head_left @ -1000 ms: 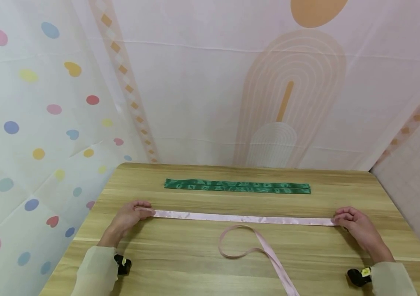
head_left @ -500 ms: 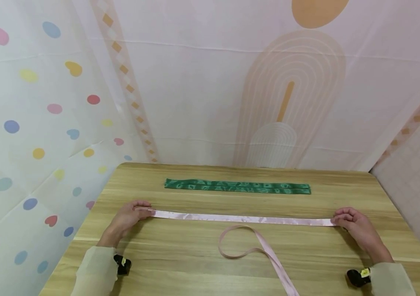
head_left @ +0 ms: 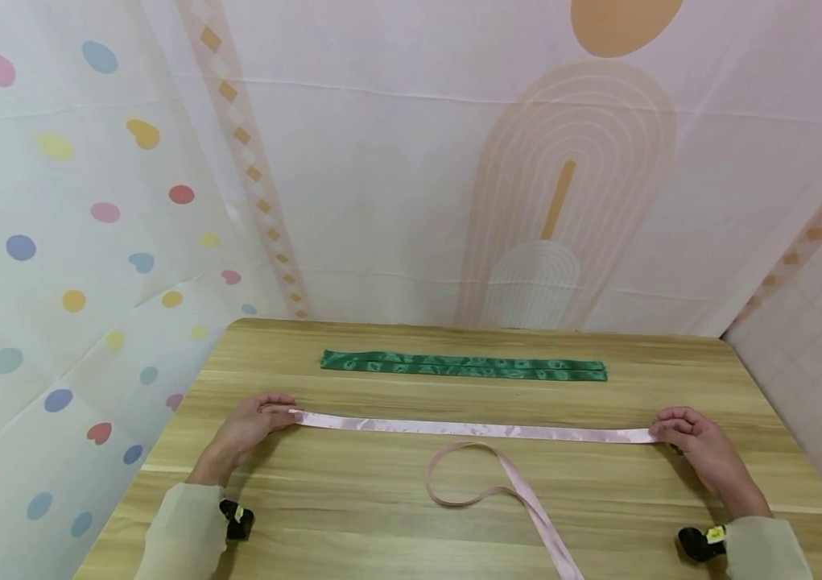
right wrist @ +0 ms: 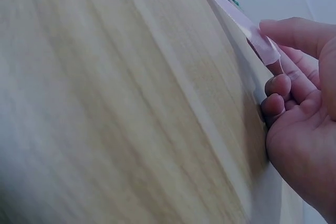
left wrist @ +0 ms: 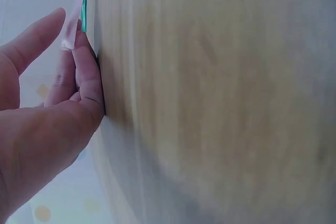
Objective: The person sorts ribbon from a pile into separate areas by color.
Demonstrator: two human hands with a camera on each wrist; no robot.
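A shiny pink ribbon (head_left: 476,429) is stretched nearly straight across the wooden table, left to right. My left hand (head_left: 247,427) pinches its left end between thumb and fingers; in the left wrist view the cut end of the ribbon (left wrist: 73,24) lies over the fingers by the thumb tip. At the other end my right hand (head_left: 704,451) pinches the ribbon, and the right wrist view has the thumb on top of the ribbon (right wrist: 249,30) with other fingers curled below. Both hands rest low at the tabletop.
Behind the stretched ribbon lies a flat green ribbon strip (head_left: 464,365), seemingly folded lengthwise or doubled. Another pink ribbon length (head_left: 544,528) loops in front and runs off the bottom edge. The table (head_left: 353,515) meets a patterned cloth backdrop (head_left: 382,201) at the back.
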